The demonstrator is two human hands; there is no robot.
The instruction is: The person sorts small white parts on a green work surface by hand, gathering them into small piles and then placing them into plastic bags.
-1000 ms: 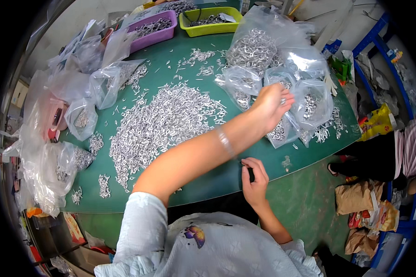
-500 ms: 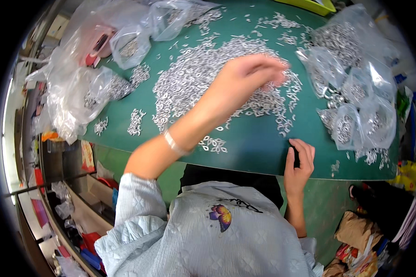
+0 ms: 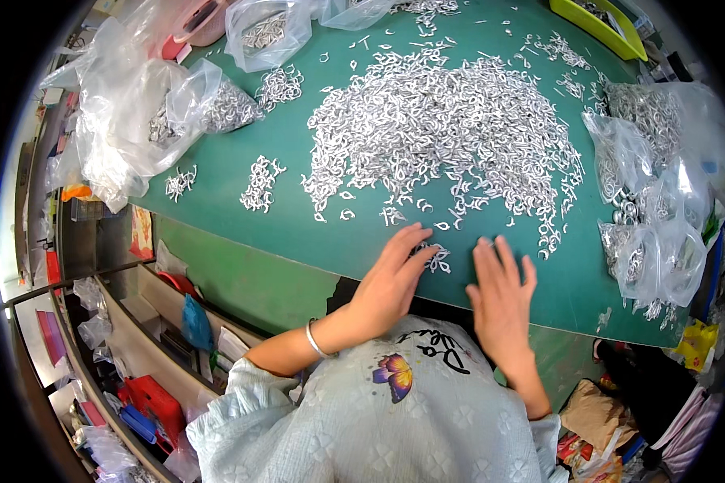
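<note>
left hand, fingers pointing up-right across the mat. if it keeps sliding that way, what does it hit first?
Likely the small cluster of silver clips already at the left hand's fingertips; beyond it, bare green mat, then the big clip pile.

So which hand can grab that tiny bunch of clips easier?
Probably the left hand: its fingertips already touch the little clump of clips near the table edge. The right hand lies flat just beside it.
</note>
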